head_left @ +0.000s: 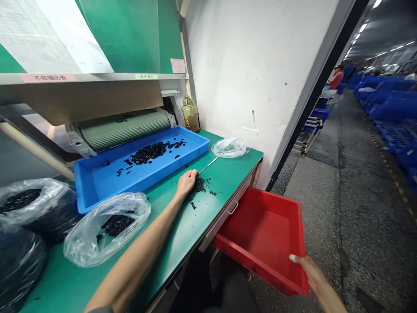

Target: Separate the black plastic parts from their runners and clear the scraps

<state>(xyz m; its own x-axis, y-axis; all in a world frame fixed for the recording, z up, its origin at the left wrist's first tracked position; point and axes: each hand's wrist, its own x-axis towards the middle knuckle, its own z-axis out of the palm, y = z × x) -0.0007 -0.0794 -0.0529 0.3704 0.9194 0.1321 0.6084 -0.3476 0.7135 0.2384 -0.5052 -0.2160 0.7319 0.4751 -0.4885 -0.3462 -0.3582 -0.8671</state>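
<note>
- the left arm is nearest, reaching across the tabletop; its hand is closed around a thin stick, perhaps resting low to keep the tip near the surface. one arm, one tabletop.
- the green ribbed belt ends above the blue tray, which probably sits there to catch black pieces dropping off. one belt, one blue tray.
- the red tray is beside and below the tabletop's edge, looking bare inside; the right hand pinches its outer corner, thumb inside, likely to stop that end sagging. whether anything else bears it, i cannot tell. one red tray.
- plastic bags: two bulging at far left, one gaping, perhaps for easy access, one crumpled by the wall. four.
- a bottle stands behind the blue tray, seemingly out of the way. one.
- the stick points toward the crumpled bag. one.
- loose black pieces lie beside the left hand; too many to count.
</note>
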